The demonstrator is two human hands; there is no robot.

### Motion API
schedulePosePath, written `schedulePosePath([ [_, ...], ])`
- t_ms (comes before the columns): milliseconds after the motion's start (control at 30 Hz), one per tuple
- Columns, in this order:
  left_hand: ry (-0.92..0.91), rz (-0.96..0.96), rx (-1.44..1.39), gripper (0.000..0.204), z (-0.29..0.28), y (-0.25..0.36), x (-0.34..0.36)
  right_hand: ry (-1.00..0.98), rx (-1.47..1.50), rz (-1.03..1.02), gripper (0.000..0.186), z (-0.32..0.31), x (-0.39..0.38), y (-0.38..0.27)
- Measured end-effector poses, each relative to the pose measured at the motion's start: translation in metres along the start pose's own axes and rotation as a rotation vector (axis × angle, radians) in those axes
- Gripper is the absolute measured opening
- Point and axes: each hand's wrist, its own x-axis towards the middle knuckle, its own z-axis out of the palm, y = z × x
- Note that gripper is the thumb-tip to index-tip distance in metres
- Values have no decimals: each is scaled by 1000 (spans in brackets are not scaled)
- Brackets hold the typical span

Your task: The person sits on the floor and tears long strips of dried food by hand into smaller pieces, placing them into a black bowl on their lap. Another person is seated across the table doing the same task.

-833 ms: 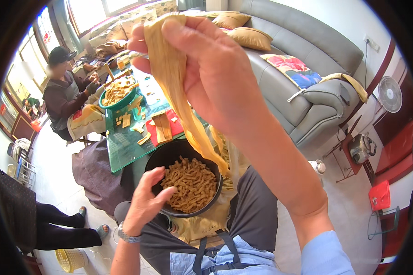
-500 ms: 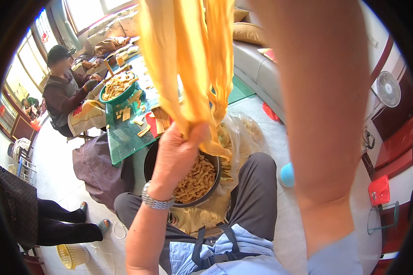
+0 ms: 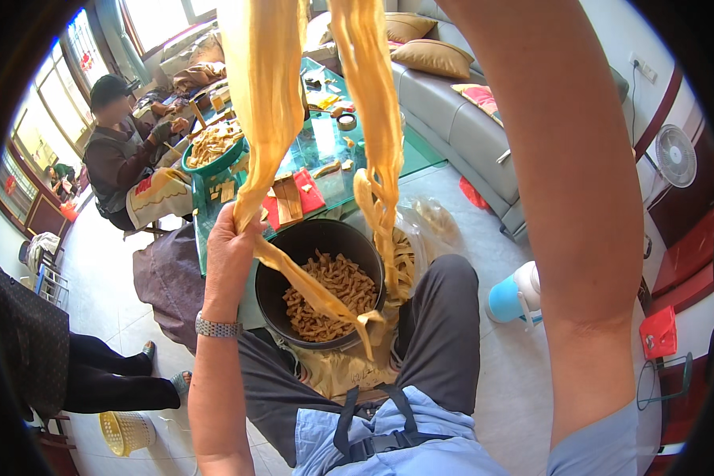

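My left hand, with a metal-banded watch on its wrist, is closed round a bundle of long, limp, pale-yellow strips. The strips hang from above the upper edge, and a loose end droops below my fist over a dark round pot. A second hanging bundle falls to the right of the pot, its lower part tangled. Short, twisted brownish pieces cover the pot's bottom. My right forearm reaches up steeply; its hand is beyond the upper edge.
Beyond the pot stands a glass table with a green basin of cut pieces, wood blocks and tape. Another person sits at its left. A grey sofa, blue-white jug and fan are to the right; a yellow basket is at lower left.
My left hand has moved left, drawing its bundle away from the other one. The two bundles now hang apart, and more of the pot shows. My right forearm has shifted slightly right.
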Motion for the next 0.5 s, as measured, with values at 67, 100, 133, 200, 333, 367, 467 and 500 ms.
schedulePosePath([
  [67,-103,-66,-18,31,16,18,1,3,-24,0,28,-5,4,1],
  [100,-217,-67,-45,32,32,33,-1,4,-36,0,29,-7,6,1],
  [133,-252,-27,-5,33,48,36,-1,1,-40,-4,29,-8,8,-1],
  [200,-303,4,-8,32,76,42,-1,1,-58,-3,30,-14,8,-3],
  [333,-245,-96,-148,22,79,23,-2,12,-68,-6,31,-16,16,3],
  [367,-217,-120,-177,21,75,19,-1,12,-71,-10,31,-17,17,3],
  [467,-276,-142,-183,27,45,18,0,22,-96,-28,32,-26,20,-3],
  [500,-298,-177,-246,29,36,29,-2,28,-110,-33,33,-32,21,-5],
])
